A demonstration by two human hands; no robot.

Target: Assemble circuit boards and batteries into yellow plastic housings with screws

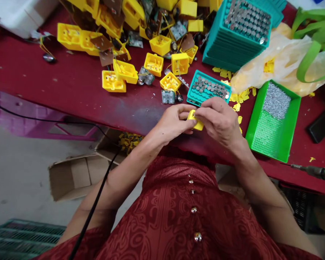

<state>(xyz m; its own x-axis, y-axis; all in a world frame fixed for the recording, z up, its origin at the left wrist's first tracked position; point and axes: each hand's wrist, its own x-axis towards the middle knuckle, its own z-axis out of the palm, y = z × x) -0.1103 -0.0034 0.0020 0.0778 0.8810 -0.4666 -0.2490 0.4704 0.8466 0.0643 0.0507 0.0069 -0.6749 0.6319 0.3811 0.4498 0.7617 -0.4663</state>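
Observation:
Both my hands meet at the near edge of the dark red table (70, 83), closed around a small yellow plastic housing (197, 125). My left hand (174, 121) grips it from the left. My right hand (219, 119) pinches it from the right, fingers curled over its top. Just beyond my hands lies a small teal tray (195, 94) of button cells. Several more yellow housings (124, 70) with wires and circuit boards lie scattered farther back.
A stack of teal trays (233, 39) stands at the back right, beside a plastic bag (281, 57). A green tray (271, 133) of small screws sits to the right. An electric screwdriver (316, 172) pokes in at the right edge. A cardboard box (73, 177) lies on the floor.

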